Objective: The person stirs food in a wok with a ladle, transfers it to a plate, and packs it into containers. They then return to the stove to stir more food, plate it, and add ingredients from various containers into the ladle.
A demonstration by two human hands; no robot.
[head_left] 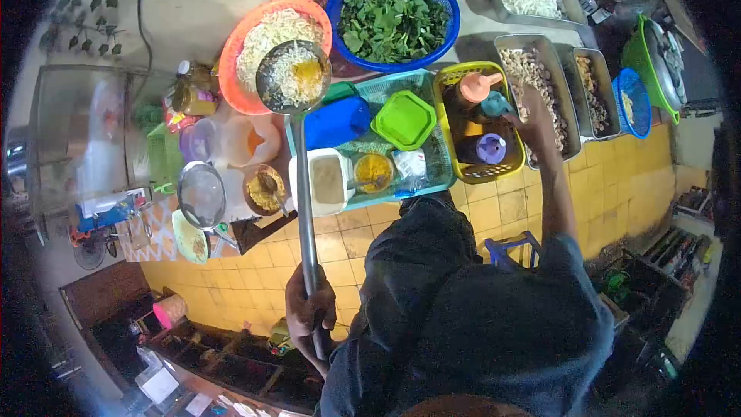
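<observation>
My left hand [310, 305] is closed around the long metal handle of a ladle [303, 185]. The ladle's round bowl holds chopped pale food [289, 77] with yellow-orange seasoning on it, and it hangs over an orange basin [230, 69] of noodles. At the right side of a yellow basket [469, 173], my right hand [534, 123] has its fingers closed at a teal-topped bottle [494, 104]; part of the grip is hidden. A peach-topped bottle [477, 86] and a purple-topped bottle [491, 149] stand in the same basket.
A blue basket [454, 27] holds leafy greens. Metal trays of chopped food [575, 120] lie on the right. A teal tray [432, 85] carries a green container [404, 120], a blue container [337, 122] and a yellow seasoning bowl [373, 173]. A strainer [201, 194] stands left.
</observation>
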